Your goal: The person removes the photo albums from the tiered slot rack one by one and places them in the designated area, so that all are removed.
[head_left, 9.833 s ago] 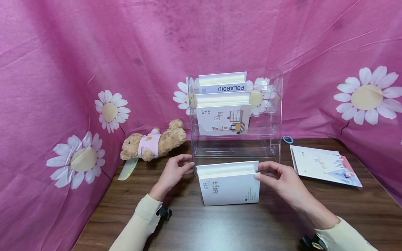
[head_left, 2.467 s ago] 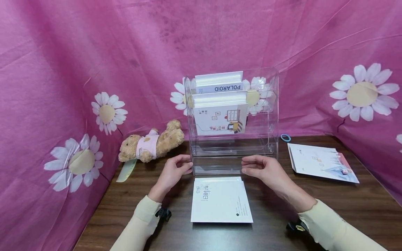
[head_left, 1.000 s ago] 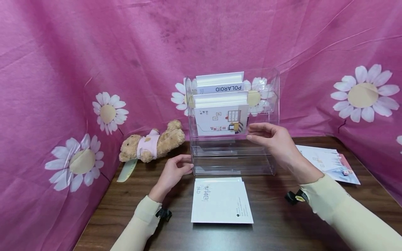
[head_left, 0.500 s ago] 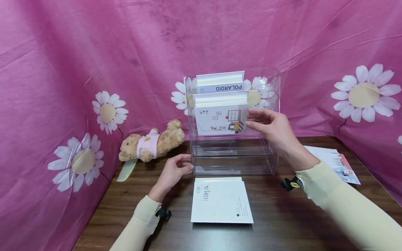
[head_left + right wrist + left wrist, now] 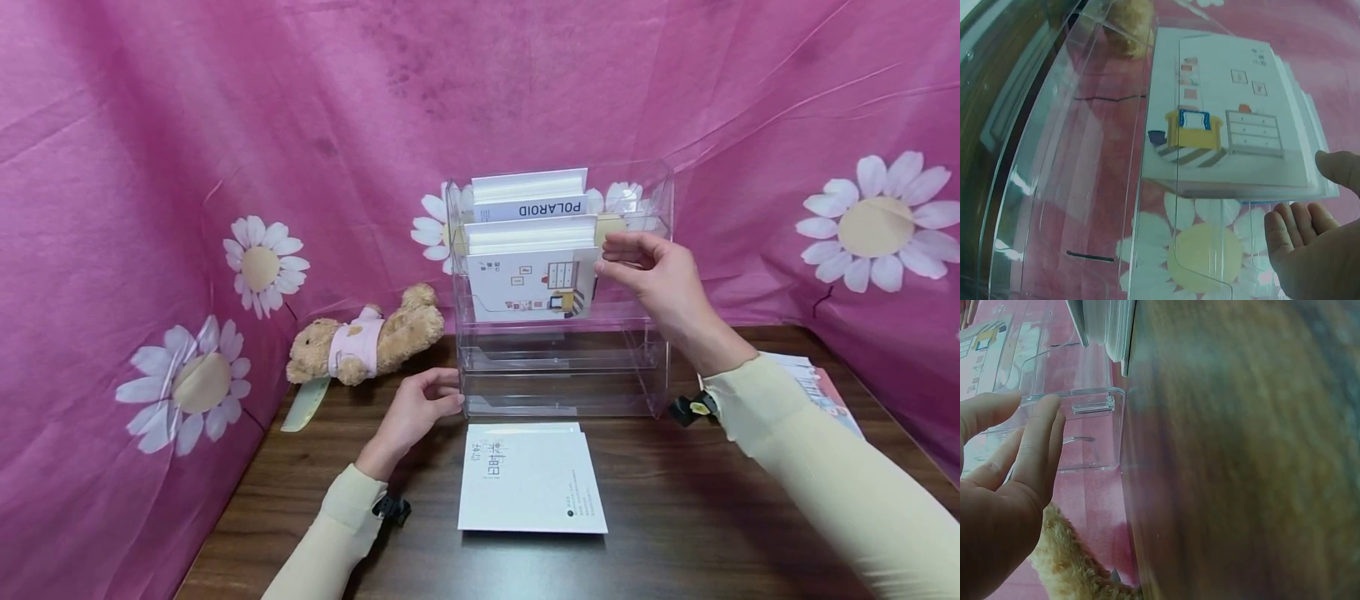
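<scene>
A clear plastic rack (image 5: 558,360) stands on the table. In its upper tiers stand a white album marked POLAROID (image 5: 530,208) and, in front, a white album with a room drawing (image 5: 510,283). My right hand (image 5: 660,287) is at that front album's right edge. In the right wrist view the thumb (image 5: 1338,169) is close to its page edges; the fingers sit lower, apart from it. My left hand (image 5: 414,412) rests against the rack's lower left side, fingers fairly straight. Another white album (image 5: 528,483) lies flat before the rack.
A teddy bear (image 5: 367,337) in a pink top lies left of the rack, partly over a pale green comb-like piece (image 5: 306,406). At right, my sleeve partly covers another white item with a printed cover (image 5: 813,383). A pink flowered cloth (image 5: 360,108) hangs behind.
The album before the rack, earlier upright in my right hand, now lies flat. My right hand has risen along the rack's right side to the front album's edge. My left hand stays put.
</scene>
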The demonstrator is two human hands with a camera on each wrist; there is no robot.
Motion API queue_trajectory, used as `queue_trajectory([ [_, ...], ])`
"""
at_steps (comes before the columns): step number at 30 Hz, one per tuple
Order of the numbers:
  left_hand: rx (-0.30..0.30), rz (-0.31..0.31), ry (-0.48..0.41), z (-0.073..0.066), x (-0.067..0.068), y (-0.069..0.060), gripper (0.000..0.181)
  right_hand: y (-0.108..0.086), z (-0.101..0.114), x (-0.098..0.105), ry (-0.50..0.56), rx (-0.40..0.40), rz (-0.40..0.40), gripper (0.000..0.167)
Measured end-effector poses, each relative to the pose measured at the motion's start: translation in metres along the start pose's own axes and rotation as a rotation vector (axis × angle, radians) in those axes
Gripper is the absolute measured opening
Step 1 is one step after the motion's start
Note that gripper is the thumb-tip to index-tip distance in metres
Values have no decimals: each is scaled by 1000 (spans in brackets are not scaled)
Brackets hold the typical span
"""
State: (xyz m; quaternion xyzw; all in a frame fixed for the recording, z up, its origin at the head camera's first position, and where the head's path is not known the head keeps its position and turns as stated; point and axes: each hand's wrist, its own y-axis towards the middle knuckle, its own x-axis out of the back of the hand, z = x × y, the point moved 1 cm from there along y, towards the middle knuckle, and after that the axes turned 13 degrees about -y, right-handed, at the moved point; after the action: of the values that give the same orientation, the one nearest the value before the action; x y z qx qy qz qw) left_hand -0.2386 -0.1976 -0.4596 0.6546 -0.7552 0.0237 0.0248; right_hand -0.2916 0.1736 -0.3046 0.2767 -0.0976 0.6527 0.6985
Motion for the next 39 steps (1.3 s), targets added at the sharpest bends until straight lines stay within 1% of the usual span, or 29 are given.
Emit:
queue_trajectory([
  [4, 8, 18, -43, 1, 0, 1, 43, 5, -1, 0, 30, 2, 25, 60],
  [8, 15, 19, -75, 0, 0, 1, 41, 8, -1, -1, 40, 9, 32, 59],
  [17, 16, 26, -69, -1, -1, 0, 42, 13, -4, -5, 37, 11, 35, 58],
  [24, 15, 36, -69, -2, 0, -1, 42, 19, -5, -9, 86, 15, 34, 61],
  [27, 12, 39, -71, -3, -1, -1, 43, 20, -6, -9, 91, 13, 37, 61],
  [39, 1, 33, -64, 0, 0, -1, 39, 22, -5, -15, 115, 13, 32, 52],
])
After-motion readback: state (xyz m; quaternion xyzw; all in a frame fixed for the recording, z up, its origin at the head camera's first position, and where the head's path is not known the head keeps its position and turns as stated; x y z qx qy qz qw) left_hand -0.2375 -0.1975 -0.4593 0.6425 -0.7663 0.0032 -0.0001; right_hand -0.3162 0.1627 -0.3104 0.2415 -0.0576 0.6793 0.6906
